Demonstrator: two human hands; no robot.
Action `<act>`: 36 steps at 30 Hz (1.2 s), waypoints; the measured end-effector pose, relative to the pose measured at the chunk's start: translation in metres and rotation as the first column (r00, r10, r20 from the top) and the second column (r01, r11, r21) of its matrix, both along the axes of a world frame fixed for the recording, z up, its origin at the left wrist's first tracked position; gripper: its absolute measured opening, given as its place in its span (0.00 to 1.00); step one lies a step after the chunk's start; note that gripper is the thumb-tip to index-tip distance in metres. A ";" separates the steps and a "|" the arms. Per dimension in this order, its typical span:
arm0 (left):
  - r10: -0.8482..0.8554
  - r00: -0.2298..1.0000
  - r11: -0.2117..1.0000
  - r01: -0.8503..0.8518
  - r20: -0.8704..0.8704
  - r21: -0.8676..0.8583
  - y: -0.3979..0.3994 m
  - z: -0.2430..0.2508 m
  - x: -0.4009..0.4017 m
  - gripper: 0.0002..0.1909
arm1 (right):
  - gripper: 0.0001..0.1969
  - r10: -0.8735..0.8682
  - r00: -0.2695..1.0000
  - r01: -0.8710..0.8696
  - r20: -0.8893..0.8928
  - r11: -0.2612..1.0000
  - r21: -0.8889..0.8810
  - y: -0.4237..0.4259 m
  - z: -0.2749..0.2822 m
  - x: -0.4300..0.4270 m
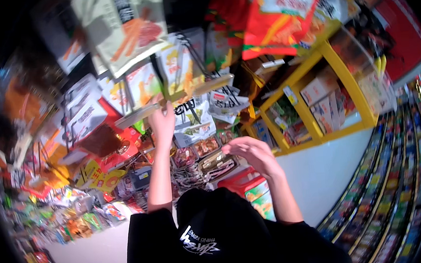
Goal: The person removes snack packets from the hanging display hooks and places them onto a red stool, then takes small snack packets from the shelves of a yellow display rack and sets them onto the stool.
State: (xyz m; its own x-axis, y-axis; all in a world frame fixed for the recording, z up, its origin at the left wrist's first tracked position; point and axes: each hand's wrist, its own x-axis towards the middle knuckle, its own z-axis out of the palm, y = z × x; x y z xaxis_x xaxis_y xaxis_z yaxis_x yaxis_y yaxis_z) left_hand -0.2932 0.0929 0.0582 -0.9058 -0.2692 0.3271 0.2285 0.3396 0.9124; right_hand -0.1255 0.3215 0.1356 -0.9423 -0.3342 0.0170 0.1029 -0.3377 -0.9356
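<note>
My left hand (pixel 163 122) reaches up to a long flat bar (pixel 207 86), with its fingers around the bar's middle. The bar tilts up to the right in front of hanging snack packets (pixel 181 65). Above it hangs a pale snack bag (pixel 128 34) printed with stick-shaped food. My right hand (pixel 255 154) is raised lower down and to the right, its fingers loosely bent and nothing visible in it. Nearest to it are clear packs of snacks (pixel 206 146) and a white packet (pixel 226 102).
A yellow display rack (pixel 315 123) with boxes stands at the right. Red snack bags (pixel 279 18) hang at the upper right. Below my right hand is a red-rimmed box (pixel 242 182). Long stocked shelves (pixel 381 184) curve along the right, and packaged goods (pixel 76 216) crowd the left.
</note>
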 end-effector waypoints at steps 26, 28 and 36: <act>-0.706 -0.035 0.060 0.992 0.707 0.108 0.170 -0.180 0.277 0.12 | 0.10 -0.896 0.172 0.832 0.410 0.355 0.427 0.091 -0.185 0.320; -0.594 -0.150 0.010 0.981 0.790 0.194 0.176 -0.200 0.289 0.13 | 0.11 -0.834 0.131 0.762 0.537 0.431 0.483 0.071 -0.218 0.348; -0.543 -0.098 -0.039 0.995 0.834 0.091 0.216 -0.308 0.309 0.16 | 0.13 -0.695 -0.159 0.805 0.701 0.320 0.500 0.085 -0.340 0.385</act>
State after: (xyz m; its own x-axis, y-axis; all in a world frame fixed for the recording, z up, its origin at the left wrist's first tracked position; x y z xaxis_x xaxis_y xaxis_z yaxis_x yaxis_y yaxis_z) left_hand 0.0163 0.3093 -0.2502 -0.1843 0.7766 -0.6024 0.3002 0.6281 0.7179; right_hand 0.2595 0.4062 -0.2049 -0.1290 0.5592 -0.8189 0.2467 -0.7818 -0.5727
